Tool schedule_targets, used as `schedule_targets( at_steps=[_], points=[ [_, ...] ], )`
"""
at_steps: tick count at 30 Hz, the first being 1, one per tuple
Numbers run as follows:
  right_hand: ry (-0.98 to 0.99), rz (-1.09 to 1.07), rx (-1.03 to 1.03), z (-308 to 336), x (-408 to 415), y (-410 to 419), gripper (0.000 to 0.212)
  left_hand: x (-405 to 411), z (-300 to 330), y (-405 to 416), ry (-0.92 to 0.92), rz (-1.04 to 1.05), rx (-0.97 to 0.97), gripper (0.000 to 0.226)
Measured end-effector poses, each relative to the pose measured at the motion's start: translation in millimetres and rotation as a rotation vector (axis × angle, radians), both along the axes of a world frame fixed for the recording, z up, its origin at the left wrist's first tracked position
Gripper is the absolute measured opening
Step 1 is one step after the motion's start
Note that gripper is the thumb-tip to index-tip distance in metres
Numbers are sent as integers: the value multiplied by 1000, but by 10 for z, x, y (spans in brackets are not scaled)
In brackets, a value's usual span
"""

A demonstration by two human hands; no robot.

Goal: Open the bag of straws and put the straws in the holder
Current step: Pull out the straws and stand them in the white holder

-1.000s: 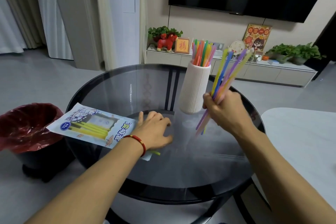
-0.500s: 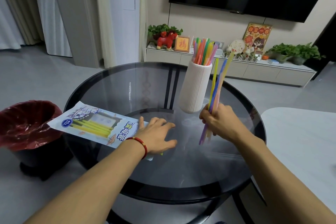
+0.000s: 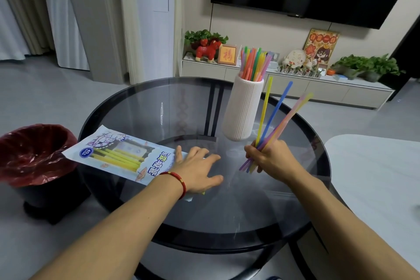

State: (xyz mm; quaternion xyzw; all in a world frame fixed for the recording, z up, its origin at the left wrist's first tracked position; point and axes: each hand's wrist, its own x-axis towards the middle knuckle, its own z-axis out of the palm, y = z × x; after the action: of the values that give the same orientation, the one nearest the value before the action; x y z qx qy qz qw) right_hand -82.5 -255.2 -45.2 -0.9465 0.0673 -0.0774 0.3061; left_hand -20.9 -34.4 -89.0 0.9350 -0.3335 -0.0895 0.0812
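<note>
Head view: right hand (image 3: 271, 161) fingers grip straws (image 3: 276, 118), seemingly beside holder (image 3: 242, 109).

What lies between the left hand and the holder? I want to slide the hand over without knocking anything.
Head view: only bare glass table shows between the left hand and the holder; nothing stands there.

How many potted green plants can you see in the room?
2, maybe more: one behind the red toy horse on the cabinet's left end, a leafy cluster at its right end, possibly several pots.
</note>
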Motion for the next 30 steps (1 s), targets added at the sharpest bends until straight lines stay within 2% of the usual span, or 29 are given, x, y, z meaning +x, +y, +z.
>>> schedule_targets(
  at_steps=[6, 15, 17, 19, 21, 26, 28, 30],
  points=[
    [-20, -12, -25, -121, 39, 41, 28, -12, 0, -27, -4, 7, 15, 67],
    [13, -48, 132, -218, 67, 22, 47, -21, -8, -28, -17, 9, 0, 66],
    [9, -101, 195, -233, 62, -23, 46, -28, -11, -46, -2, 18, -37, 65],
    [0, -179, 343, -238, 54, -49, 42, -42, -8, -85, 12, 33, -103, 63],
    [-78, -219, 512, -163, 63, -58, 40, -48, 22, -147, 23, 53, -215, 58],
    [-437, -254, 873, 438, 320, -82, 27, -63, 134, -251, 17, 104, -613, 43],
    [-539, -277, 901, 721, 474, -110, 25, -69, 155, -243, 6, 124, -690, 39],
    [-614, -308, 832, 943, 612, -127, 21, -74, 150, -220, -12, 127, -696, 38]
  ],
)
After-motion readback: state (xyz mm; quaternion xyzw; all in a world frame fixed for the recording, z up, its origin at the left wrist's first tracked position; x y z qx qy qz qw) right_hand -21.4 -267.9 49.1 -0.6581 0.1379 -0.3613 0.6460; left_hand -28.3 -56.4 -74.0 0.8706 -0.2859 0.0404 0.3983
